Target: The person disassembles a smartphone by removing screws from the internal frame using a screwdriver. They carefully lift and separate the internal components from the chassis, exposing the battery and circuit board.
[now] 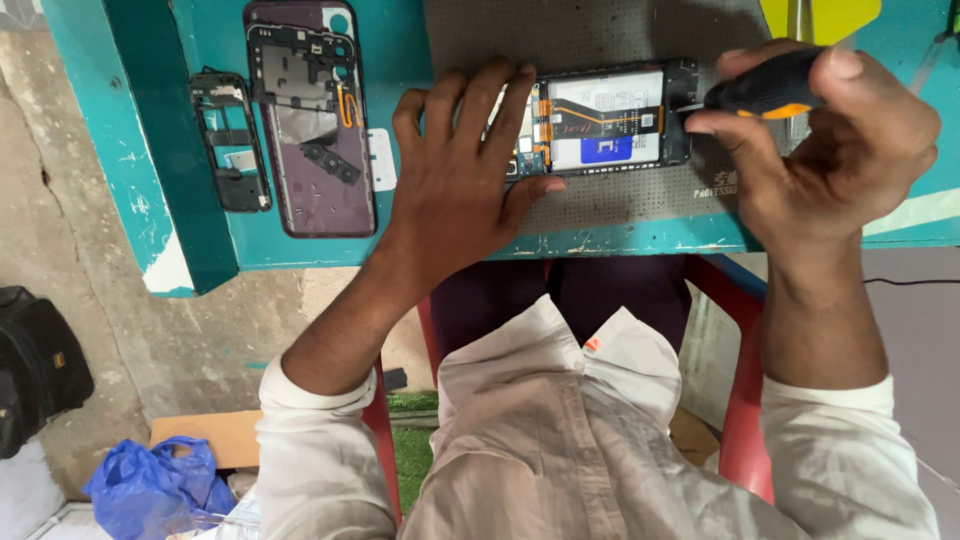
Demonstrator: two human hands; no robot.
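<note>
An opened smartphone (610, 120) with its back removed lies on a grey work mat (600, 30), showing the battery and an orange flex cable. My left hand (460, 170) rests flat on its left end, fingers spread, pinning it down. My right hand (830, 140) grips a screwdriver (765, 92) with a black and orange handle. The screwdriver's tip points at the phone's right end.
On the teal table (150, 120), a purple phone back cover with inner frame (312, 115) lies at the left, a smaller black frame (230, 140) beside it. A yellow object (820, 15) sits at the top edge. A black bag (35, 365) and blue plastic bag (155, 485) lie on the floor.
</note>
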